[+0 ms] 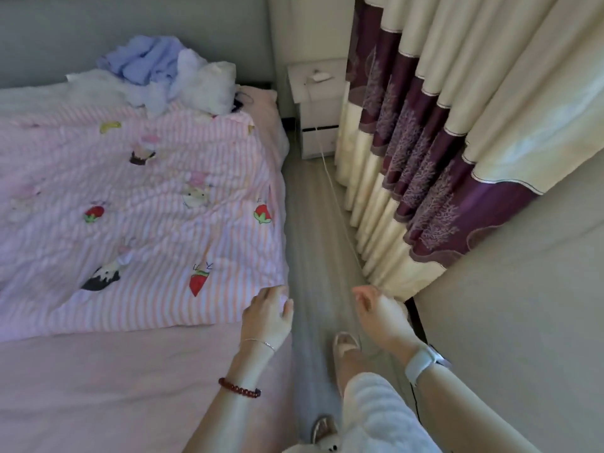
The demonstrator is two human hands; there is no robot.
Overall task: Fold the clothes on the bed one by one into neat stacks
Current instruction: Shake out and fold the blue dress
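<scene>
Left hand laid on striped quilt corner, right hand loosely curled, clothes pile at headboard.

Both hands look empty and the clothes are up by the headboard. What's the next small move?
Probably step along the bed toward the clothes pile: it sits unfolded at the far end, beyond the left hand on the quilt corner and the free right hand.

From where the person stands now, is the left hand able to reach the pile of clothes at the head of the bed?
Probably not yet. The left hand rests at the blanket corner, and the pile of clothes lies far across it. Nothing blocks the way.
</scene>
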